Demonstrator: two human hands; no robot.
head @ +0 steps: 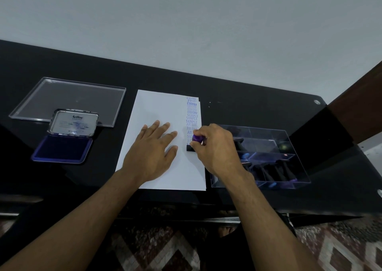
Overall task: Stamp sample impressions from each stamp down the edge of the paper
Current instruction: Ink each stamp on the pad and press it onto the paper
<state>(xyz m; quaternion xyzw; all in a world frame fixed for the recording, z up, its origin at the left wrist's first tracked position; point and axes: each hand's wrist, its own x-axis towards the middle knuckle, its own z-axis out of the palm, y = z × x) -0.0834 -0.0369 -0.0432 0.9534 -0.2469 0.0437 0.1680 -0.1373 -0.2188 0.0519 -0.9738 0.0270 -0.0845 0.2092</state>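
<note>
head view: right grip [215, 146] pinches stamp [195, 143] on paper [161, 105]; left grip [153, 153] flat, released.

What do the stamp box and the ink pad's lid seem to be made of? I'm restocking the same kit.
The stamp box looks like clear, glossy acrylic or similar hard plastic: the stamps show through its walls and dividers. The ink pad's lid looks like thin metal with a printed, satin silver face and a rolled rim, though silver-coated plastic can't be ruled out.
</note>
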